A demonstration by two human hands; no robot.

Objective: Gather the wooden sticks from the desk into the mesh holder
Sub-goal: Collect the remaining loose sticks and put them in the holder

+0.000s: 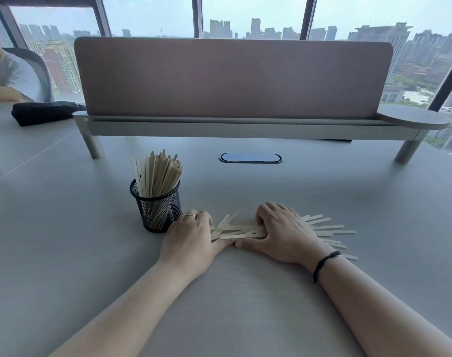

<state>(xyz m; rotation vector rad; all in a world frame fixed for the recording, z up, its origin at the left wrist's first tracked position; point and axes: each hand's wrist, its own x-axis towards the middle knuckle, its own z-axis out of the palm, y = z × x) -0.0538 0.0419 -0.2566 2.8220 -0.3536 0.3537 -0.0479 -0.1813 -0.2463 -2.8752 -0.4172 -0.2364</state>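
pale tan wooden sticks [241, 231], black mesh holder [156, 206], grey desk [65, 228], dusty pink divider [232, 77], black wristband [324, 264].

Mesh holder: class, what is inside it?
The mesh holder holds a bundle of upright wooden sticks, tops fanning above the rim. Their lower ends show only dimly through the mesh.

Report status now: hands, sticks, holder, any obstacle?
Left hand and right hand flat on loose wooden sticks, raking them together, none lifted. Mesh holder upright beside left hand, already part full. Nothing blocking the path.
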